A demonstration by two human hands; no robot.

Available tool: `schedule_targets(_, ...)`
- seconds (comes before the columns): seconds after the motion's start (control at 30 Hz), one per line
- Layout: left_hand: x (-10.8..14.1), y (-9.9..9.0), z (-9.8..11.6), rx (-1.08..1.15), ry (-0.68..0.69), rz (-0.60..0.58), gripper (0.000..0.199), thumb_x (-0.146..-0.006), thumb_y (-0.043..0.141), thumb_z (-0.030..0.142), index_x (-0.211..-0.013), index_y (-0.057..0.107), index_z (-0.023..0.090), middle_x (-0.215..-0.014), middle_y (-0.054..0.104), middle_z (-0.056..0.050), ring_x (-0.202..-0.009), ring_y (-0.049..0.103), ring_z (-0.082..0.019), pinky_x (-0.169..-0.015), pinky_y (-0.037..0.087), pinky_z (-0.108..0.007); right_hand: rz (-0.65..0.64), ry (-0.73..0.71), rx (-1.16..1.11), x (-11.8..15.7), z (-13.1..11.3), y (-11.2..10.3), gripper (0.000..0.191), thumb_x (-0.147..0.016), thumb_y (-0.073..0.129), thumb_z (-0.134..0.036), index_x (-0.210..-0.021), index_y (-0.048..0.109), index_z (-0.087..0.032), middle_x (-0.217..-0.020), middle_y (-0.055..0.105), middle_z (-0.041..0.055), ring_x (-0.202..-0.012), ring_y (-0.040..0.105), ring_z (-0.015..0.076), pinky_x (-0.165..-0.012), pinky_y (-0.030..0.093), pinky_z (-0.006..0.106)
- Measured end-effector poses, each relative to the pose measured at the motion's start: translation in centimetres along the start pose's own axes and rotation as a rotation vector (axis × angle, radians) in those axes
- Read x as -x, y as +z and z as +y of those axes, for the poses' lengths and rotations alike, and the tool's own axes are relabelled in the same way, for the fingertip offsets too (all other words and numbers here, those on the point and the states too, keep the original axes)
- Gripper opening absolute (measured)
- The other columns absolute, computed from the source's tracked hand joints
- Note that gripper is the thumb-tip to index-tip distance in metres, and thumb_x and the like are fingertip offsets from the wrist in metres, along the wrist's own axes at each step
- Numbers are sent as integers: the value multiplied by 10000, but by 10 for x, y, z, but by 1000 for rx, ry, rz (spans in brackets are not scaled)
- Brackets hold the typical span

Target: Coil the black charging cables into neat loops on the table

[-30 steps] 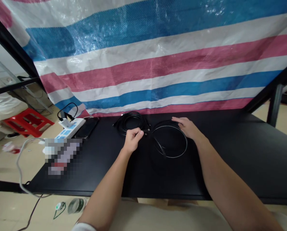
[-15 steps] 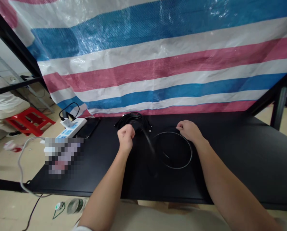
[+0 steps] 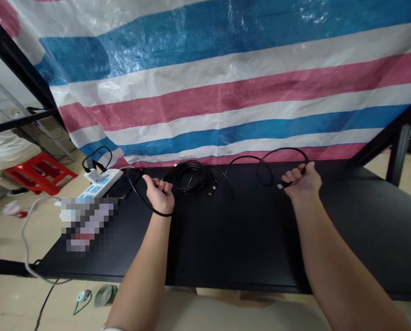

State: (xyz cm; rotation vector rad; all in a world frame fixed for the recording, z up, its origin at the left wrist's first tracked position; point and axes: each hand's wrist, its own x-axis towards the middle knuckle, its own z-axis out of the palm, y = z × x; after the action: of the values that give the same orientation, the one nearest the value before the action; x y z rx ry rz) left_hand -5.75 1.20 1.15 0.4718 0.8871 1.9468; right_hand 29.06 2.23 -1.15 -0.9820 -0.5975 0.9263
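A thin black USB cable [image 3: 273, 177] stretches in loose loops above the table between my hands. My right hand [image 3: 304, 180] is closed around one end of it, palm turned up, with a light-coloured plug [image 3: 280, 186] poking out past the fingers. On the left, my left hand [image 3: 159, 195] has its fingers curled in and its thumb up. A length of the cable arcs out from this hand and passes across the wrist. Just beyond and to the right of it lies a coil of black cables [image 3: 186, 189], their plugs [image 3: 212, 188] resting on the tabletop.
The black table [image 3: 240, 248] backs onto a striped plastic sheet [image 3: 226, 101]. At the left are a white power strip [image 3: 103, 183] with plugs, a dark phone [image 3: 124, 186] and a blurred-out item. A person sits on a red stool [image 3: 41, 172] beyond the frame.
My hands have moved apart, the right one outward to the right, the left one a little left and nearer. Both palms have turned up, and the round cable loop has been drawn out into looser curves.
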Motion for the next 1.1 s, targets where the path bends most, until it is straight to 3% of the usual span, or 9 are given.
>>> schedule_targets(0.17,16,10,-12,-104,-1,-299,497,-741,654,579,-531,461,172,-431,293,86,-363,271,-29,-382,265,-179,-75,-76,57,17,0,21,399,-602,722,-497,-600,422,-234,-603,633,-1,-385,388,91,-343,260,236)
schedule_targets(0.27,21,12,-18,-145,-31,-390,378,-708,711,517,-654,599,160,-415,327,86,-367,312,-42,-385,269,-182,-139,-118,171,27,4,32,451,-502,773,-499,-598,428,-225,-643,677,14,-373,369,68,-343,187,210)
schedule_targets(0.37,21,11,-20,-170,-51,-407,282,-710,722,434,-792,636,177,-409,359,94,-364,344,-58,-395,295,-192,-251,-60,342,33,9,39,469,-392,836,-436,-647,512,-213,-587,658,-6,-372,330,46,-355,145,189)
schedule_targets(0.47,20,10,-20,-215,-50,-428,256,-722,706,385,-857,618,186,-410,420,93,-365,400,-71,-424,337,-205,-274,8,433,34,13,41,454,-435,812,-515,-629,555,-195,-458,546,-31,-359,289,45,-350,135,193)
schedule_targets(0.6,21,9,-21,-313,-115,-503,259,-720,687,388,-806,550,185,-476,579,41,-390,508,-103,-457,377,-223,-162,-73,305,29,18,42,499,-609,642,-679,-544,427,-233,-429,405,-53,-373,316,77,-337,191,216)
schedule_targets(0.77,27,9,-25,-368,-209,-597,302,-712,686,398,-748,461,200,-561,664,-11,-443,577,-128,-486,407,-229,-62,-349,568,35,25,48,468,-430,823,-458,-691,504,-235,-621,508,-58,-559,487,117,-505,410,250)
schedule_targets(0.87,27,10,-24,-333,-219,-576,290,-742,665,393,-734,444,204,-507,627,17,-410,532,-113,-485,408,-229,67,-318,718,38,24,49,415,-476,812,-398,-628,461,-238,-563,494,-63,-550,498,125,-547,425,268)
schedule_targets(1.0,26,12,-21,-234,-221,-481,286,-757,637,389,-683,430,206,-386,491,72,-324,392,-80,-425,359,-213,143,-149,463,34,16,49,453,-624,714,-541,-549,372,-253,-406,352,-77,-405,381,109,-411,319,254)
schedule_targets(1.1,27,13,-23,-266,-261,-460,317,-729,656,401,-625,439,194,-442,540,37,-368,475,-100,-421,388,-224,-30,-21,205,34,11,53,565,-630,633,-721,-536,326,-257,-374,221,-95,-355,265,92,-351,231,239)
